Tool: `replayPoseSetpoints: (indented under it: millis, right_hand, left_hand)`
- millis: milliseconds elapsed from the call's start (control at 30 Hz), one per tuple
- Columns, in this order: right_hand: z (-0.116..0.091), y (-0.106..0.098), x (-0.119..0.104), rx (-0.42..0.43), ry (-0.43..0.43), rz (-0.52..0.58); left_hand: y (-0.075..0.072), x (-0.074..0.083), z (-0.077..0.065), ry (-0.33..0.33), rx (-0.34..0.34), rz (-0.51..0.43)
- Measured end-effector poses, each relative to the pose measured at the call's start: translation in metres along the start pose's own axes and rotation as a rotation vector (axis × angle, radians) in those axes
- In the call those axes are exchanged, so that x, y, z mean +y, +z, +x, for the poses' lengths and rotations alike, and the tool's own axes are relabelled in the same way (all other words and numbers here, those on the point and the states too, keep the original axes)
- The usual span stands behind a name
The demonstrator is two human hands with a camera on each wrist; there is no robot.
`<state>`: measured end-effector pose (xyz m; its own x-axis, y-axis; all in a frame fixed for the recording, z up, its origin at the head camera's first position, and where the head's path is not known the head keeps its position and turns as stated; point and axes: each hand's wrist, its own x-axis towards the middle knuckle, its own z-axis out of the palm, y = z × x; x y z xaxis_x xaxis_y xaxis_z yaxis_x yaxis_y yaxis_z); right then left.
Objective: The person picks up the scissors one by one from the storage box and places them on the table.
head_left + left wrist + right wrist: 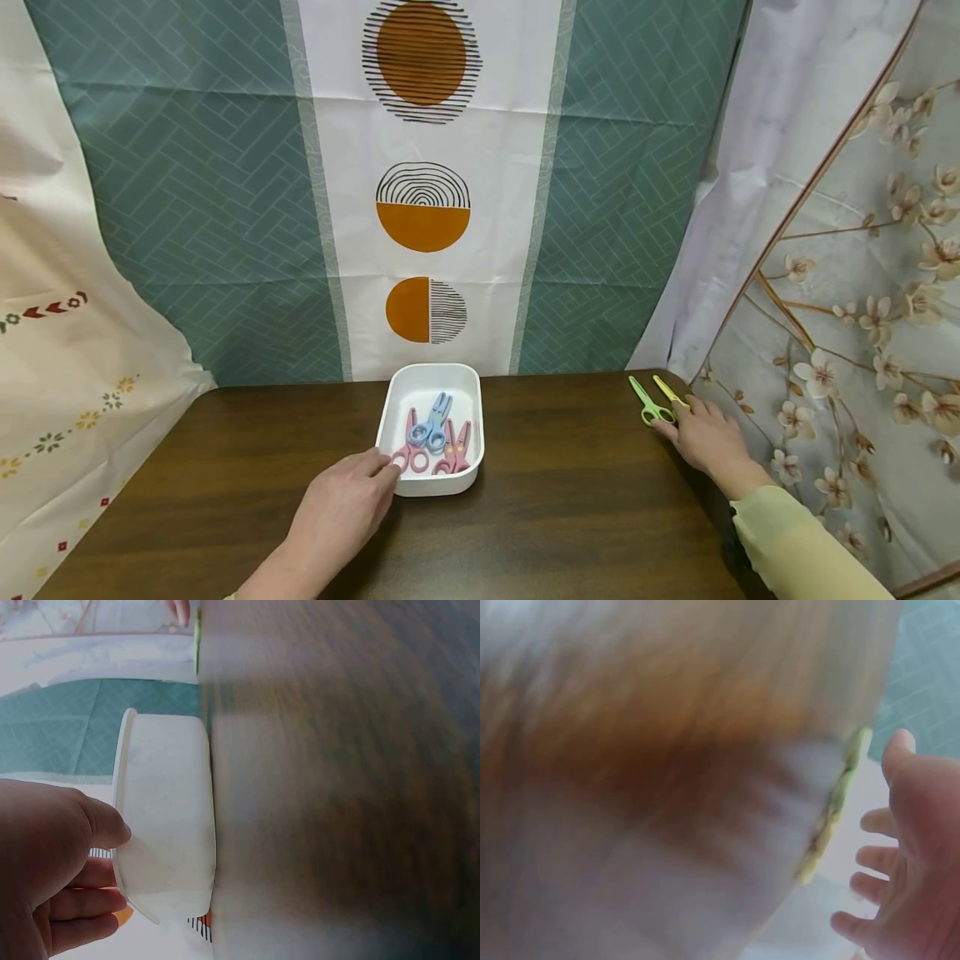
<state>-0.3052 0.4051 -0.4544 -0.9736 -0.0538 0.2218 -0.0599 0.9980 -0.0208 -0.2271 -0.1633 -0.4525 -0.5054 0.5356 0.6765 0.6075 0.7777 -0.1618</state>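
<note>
A white plastic storage box (482, 417) stands on the table, with pink scissors (462, 450) and blue scissors (433, 425) lying inside. The left hand (348, 500) pinches the box's near-left rim; in the left wrist view its thumb lies against the outer wall (169, 810). At the table's far right corner lie green scissors (651, 404) and yellow scissors (667, 389). Over them reaches the right hand (708, 437), covering the yellow pair's handles. In the right wrist view its fingers (877, 859) are spread and visibly apart from the scissors.
The dark wooden table (570, 500) carries the box near its back edge. Behind hangs a green and white patterned cloth (622, 167). A floral curtain (855, 333) borders the right side, and a cream cloth (67, 392) slopes along the left.
</note>
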Motion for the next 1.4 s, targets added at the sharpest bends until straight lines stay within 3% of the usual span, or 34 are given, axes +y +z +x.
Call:
replayPoseSetpoints:
  millis: [267,567,867,1133,1400]
  right_hand:
    - [0.008,-0.01,-0.037,0.126,-0.134,-0.053]
    - [0.01,-0.029,-0.105,0.187,-0.281,-0.049]
    - [0.008,-0.036,-0.151,0.186,-0.39,-0.023]
    - [0.009,-0.039,-0.17,0.188,-0.415,-0.015]
    - [0.017,-0.04,-0.208,0.139,-0.437,0.025]
  left_hand:
    - [-0.001,-0.001,0.0,-0.003,-0.011,0.008]
    - [-0.001,-0.001,0.003,-0.013,-0.035,0.015]
    - [-0.002,0.001,0.005,-0.027,-0.07,0.015]
    - [-0.001,0.0,0.005,-0.018,-0.046,0.017]
    - [0.0,0.0,0.001,-0.011,-0.028,0.018]
